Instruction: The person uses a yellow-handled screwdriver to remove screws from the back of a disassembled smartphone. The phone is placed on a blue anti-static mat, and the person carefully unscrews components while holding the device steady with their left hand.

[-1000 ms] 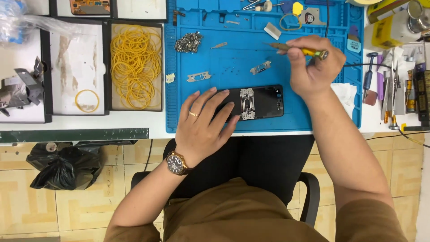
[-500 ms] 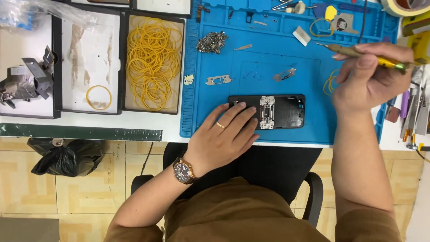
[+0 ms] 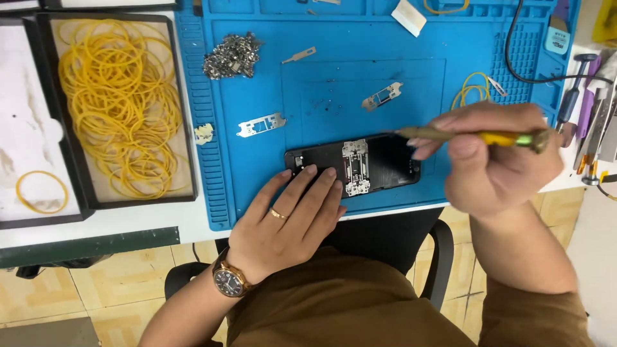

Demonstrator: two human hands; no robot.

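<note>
— Black glass and bare metal: the opened dark smartphone (image 3: 360, 166) lies near the front edge of the blue silicone work mat (image 3: 411, 77), a silver bracket plate (image 3: 355, 167) across its middle.

— And the hands?

— The left hand (image 3: 289, 222) lies flat, fingers slightly spread, its fingertips pressing the phone's left end. The right hand (image 3: 498, 157) is closed around a slim screwdriver with a yellow-and-green handle (image 3: 475, 136), the tip hanging just over the phone's right half.

— How would you do this well?

— I'd hold the phone down firmly so it can't slide, and bring the tip straight onto the screw head, not slanted.

— Anything to watch nearby?

— Loose silver brackets (image 3: 260, 124) and a pile of small metal parts (image 3: 231, 56) sit on the mat, well apart from the phone. Yellow rubber bands (image 3: 119, 103) fill a black tray (image 3: 193, 160) to the left.
</note>
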